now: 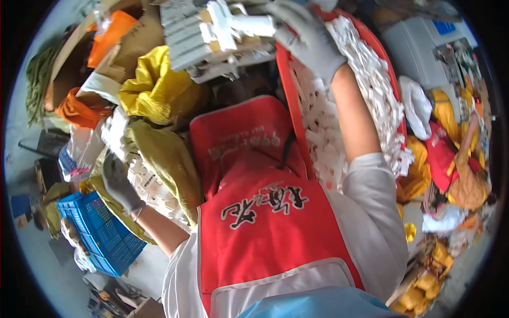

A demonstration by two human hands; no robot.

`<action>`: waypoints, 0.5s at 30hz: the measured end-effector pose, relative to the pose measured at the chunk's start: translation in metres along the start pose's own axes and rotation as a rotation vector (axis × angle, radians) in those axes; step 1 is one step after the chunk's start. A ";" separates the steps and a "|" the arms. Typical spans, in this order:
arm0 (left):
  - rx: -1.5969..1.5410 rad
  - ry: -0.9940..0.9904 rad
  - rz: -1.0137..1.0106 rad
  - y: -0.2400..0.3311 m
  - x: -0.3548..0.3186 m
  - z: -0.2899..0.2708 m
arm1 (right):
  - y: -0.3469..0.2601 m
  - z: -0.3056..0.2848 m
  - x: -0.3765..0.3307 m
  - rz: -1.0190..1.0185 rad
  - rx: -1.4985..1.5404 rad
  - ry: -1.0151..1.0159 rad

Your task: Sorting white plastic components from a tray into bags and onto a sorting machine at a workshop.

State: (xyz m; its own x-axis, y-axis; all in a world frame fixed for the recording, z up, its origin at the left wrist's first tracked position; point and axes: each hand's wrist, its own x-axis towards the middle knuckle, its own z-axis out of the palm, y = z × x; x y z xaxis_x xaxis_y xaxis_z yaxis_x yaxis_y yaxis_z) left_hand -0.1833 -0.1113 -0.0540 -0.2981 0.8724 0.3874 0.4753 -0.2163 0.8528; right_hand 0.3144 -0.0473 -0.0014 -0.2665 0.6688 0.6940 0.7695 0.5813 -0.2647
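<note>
My right hand [313, 42], in a grey glove, reaches to a grey ridged block [183, 34] at the top. Its thumb and fingers close round the end of a white plastic part [233, 24], shaped like a tube with side branches, lying over the block. On the left my gloved left hand [119, 183] is at the mouth of an olive woven sack [164, 153]. Another white plastic part [114, 132] sticks up from its fingertips, slightly blurred. White pieces [151, 183] fill the sack beside that hand.
A red tub [295, 100] heaped with white plastic pieces [366, 69] stands at my right. A yellow sack [154, 87] and orange bags lie at the far left. Nearer is a blue crate [103, 233]. Another person [450, 159] works at the right.
</note>
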 end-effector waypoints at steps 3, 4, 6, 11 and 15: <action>0.120 0.114 -0.051 -0.019 -0.010 -0.042 | 0.033 -0.005 -0.074 0.422 0.155 0.091; 0.630 0.002 0.283 -0.022 -0.013 -0.058 | 0.055 0.008 -0.117 0.588 0.121 -0.016; 0.416 0.108 0.007 -0.013 -0.025 -0.064 | 0.067 0.034 -0.184 0.814 0.050 -0.245; 0.620 0.195 -0.051 -0.038 -0.054 -0.119 | 0.098 0.117 -0.251 0.698 0.002 -0.367; 0.568 0.246 -0.029 -0.011 -0.052 -0.101 | 0.169 0.156 -0.304 0.628 0.012 -0.425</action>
State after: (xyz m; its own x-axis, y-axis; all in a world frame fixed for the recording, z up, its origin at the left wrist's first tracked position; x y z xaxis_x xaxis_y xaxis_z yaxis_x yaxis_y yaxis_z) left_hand -0.2561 -0.1985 -0.0481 -0.4676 0.7334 0.4935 0.8101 0.1322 0.5712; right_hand 0.4353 -0.0806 -0.3616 0.0169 0.9955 0.0931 0.8448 0.0356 -0.5339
